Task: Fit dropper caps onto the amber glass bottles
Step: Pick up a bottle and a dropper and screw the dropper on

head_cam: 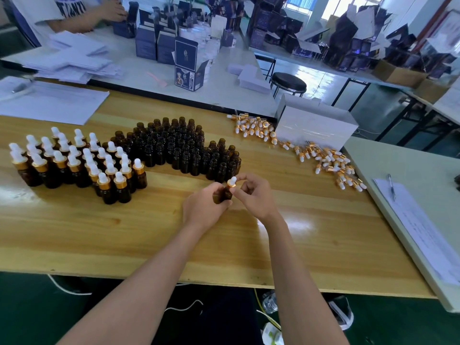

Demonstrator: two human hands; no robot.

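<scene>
Head view hides most of the small amber glass bottle (227,193) behind the left hand (204,206), whose fingers curl round it just above the pale wooden table (174,245). The right hand (257,196) pinches the white-bulbed, gold-collared dropper cap (232,182) sitting on the bottle's neck; the thread cannot be seen. Bare wood lies open between the hands and the near table edge. Capped bottles (74,165) crowd the left, uncapped amber bottles (179,148) stand just behind the hands, and loose caps (323,158) spill rightward beside a white cardboard box (316,128).
</scene>
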